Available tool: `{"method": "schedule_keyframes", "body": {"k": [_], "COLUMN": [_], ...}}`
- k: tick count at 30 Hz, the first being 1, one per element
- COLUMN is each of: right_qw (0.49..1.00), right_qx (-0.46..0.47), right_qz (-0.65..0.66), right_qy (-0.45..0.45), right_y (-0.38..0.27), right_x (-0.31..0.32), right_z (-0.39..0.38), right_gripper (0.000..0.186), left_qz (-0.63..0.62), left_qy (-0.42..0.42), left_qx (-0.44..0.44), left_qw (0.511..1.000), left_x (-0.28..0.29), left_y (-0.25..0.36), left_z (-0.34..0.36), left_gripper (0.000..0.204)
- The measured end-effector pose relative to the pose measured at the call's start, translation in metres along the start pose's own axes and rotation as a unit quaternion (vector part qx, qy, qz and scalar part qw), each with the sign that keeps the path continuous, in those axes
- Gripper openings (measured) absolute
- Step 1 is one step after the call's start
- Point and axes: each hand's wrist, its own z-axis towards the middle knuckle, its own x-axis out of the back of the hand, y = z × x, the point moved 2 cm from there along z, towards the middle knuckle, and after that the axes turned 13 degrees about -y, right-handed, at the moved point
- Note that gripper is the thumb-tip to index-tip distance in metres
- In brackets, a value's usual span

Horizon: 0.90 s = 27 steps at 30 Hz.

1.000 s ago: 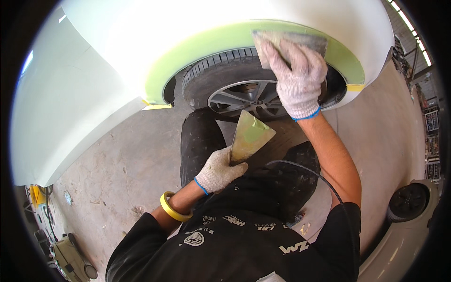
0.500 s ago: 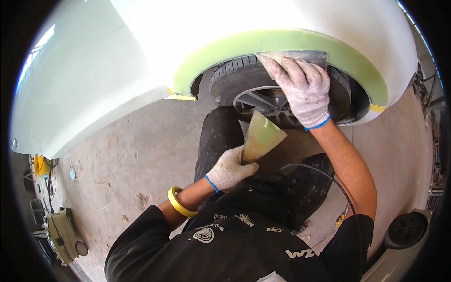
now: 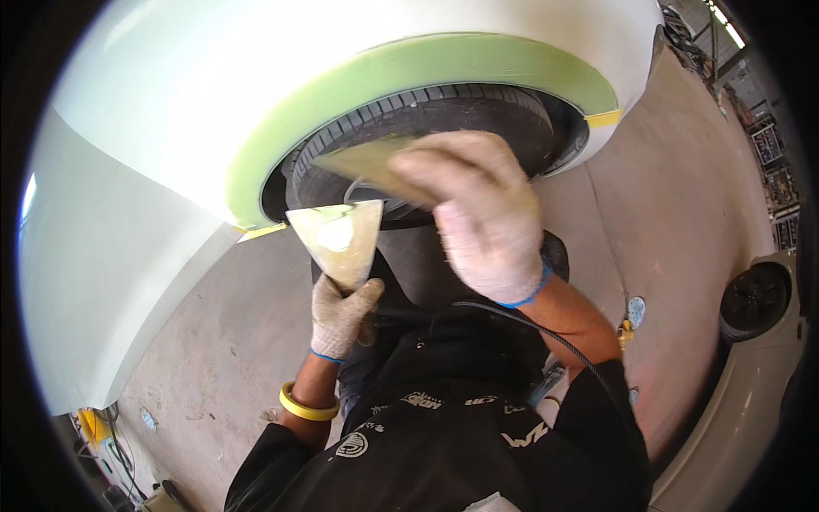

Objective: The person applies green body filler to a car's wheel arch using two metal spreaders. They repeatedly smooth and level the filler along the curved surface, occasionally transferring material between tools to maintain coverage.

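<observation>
Spreader [image 3: 339,243] sits in left hand [image 3: 341,317]; white lettering [image 3: 518,439] on shirt [image 3: 452,461] looks half-legible.

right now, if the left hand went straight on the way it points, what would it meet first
Probably the blurred spreader in the right hand, just beyond the green-smeared spreader that the left hand holds; depth is unclear, so it might miss that and meet the tyre instead.

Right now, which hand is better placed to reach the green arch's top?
Probably the right hand: its blade is raised in front of the tyre, higher in view. The left hand is lower, holding a scraper with green paste on it.
</observation>
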Motion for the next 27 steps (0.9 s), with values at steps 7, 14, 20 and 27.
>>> {"method": "schedule_keyframes", "body": {"k": [7,14,20,27], "right_qw": [0.927,0.947,0.666,0.686], "right_qx": [-0.164,-0.310,-0.424,-0.384], "right_qz": [0.336,0.085,0.596,0.606], "right_qy": [-0.025,-0.026,0.143,0.120], "right_y": [0.003,0.028,0.018,0.019], "right_x": [0.018,0.020,-0.017,-0.010], "right_z": [-0.041,-0.067,-0.082,-0.052], "right_gripper": [0.022,0.025,0.038,0.046], "left_qz": [0.140,0.221,0.444,0.282], "left_qy": [-0.081,0.033,0.116,-0.050], "left_qx": [-0.085,-0.132,-0.338,-0.082], "left_qw": [0.983,0.966,0.822,0.955], "left_x": [-0.021,-0.016,-0.042,-0.046], "left_y": [0.040,0.045,0.016,-0.050], "left_z": [0.017,0.012,0.033,0.025], "left_gripper": [0.028,0.025,0.057,0.061]}}
